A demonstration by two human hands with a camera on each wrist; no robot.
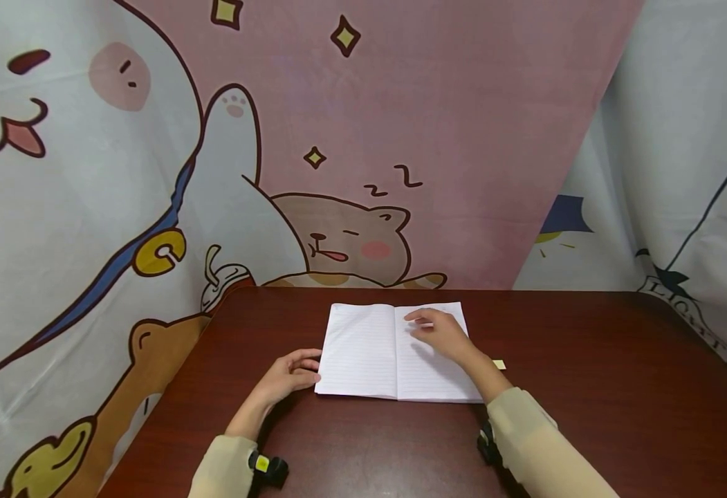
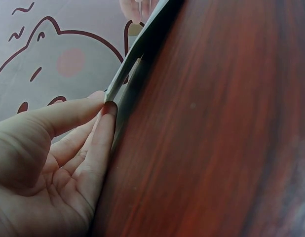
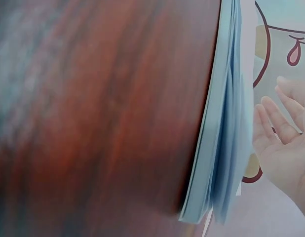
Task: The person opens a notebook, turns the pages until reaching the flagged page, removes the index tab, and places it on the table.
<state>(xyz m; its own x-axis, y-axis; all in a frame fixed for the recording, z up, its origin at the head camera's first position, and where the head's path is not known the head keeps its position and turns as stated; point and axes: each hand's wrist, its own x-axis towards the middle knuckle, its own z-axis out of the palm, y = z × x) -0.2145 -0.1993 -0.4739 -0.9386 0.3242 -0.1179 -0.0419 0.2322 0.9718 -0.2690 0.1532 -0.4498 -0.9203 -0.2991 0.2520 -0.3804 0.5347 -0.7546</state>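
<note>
An open notebook [image 1: 363, 353] with lined pages and no visible writing lies on the table, its two halves spread flat. At its left edge is my left hand [image 1: 288, 375]; in the left wrist view, the thumb [image 2: 76, 114] and fingers pinch the notebook's edge, lifted slightly off the wood. Over the right page hovers my right hand [image 1: 443, 337], fingers loosely bent and holding nothing. The right wrist view shows that hand's palm [image 3: 285, 158] above the notebook's fanned page edges [image 3: 229, 128].
The dark red-brown table [image 1: 606, 387] extends on both sides of the notebook. A small pale yellow slip [image 1: 499, 364] shows beside the right forearm. Behind the table hangs a cartoon-printed cloth [image 1: 463, 138]. Black wrist cameras [image 1: 270, 469] are strapped at both sleeves.
</note>
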